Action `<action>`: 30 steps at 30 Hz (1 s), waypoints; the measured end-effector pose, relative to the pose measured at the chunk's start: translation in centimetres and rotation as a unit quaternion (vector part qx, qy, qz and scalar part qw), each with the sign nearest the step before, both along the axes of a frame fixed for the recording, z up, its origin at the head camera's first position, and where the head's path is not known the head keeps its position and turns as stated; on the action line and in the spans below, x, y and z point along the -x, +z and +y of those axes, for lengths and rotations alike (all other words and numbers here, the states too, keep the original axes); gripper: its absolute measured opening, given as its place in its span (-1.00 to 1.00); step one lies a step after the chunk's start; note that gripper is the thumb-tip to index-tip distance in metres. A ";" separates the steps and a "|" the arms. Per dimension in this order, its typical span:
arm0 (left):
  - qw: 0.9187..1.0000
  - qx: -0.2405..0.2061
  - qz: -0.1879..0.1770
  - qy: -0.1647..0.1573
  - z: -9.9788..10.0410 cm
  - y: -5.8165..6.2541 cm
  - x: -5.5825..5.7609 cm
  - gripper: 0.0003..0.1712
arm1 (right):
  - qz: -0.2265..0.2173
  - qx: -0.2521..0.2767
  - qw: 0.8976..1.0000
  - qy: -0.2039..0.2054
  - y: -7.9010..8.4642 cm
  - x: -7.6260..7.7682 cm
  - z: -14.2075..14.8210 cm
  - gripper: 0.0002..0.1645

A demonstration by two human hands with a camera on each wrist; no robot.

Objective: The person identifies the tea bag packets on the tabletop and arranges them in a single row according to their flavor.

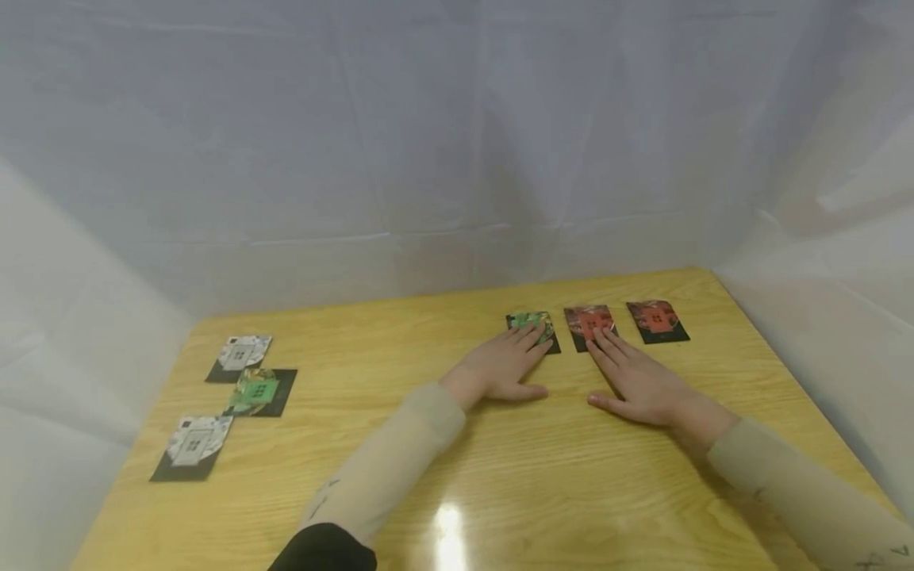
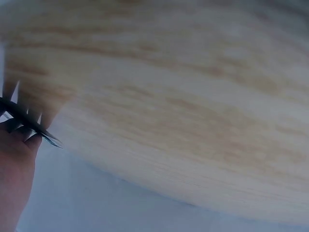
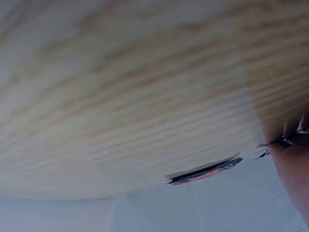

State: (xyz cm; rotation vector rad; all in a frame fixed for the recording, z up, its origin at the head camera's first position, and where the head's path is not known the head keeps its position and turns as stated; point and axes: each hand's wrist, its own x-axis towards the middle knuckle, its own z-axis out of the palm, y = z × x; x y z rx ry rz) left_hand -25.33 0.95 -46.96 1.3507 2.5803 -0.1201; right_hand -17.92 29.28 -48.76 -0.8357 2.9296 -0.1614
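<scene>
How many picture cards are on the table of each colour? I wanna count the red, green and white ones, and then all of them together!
Red cards: 2
Green cards: 2
White cards: 2
Total: 6

No words or numbers can be read, because the little dark marks on the white cards and green card at the table's left side, and on the red cards near its far right corner, are too small.
</scene>
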 end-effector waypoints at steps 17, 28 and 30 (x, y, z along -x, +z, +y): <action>1.000 -0.012 -0.001 0.007 -1.1 0.7 -0.1 -0.04 | -0.006 -0.001 1.000 0.003 0.4 -0.2 -0.4 0.09; 0.999 -0.027 0.008 0.027 -5.5 0.8 -0.8 -0.06 | -0.003 -0.006 1.000 0.005 0.3 -0.2 -0.3 0.10; 0.999 -0.031 0.009 0.034 -6.7 0.8 -0.9 -0.06 | 0.000 -0.004 1.000 0.006 0.3 -0.2 -0.3 0.09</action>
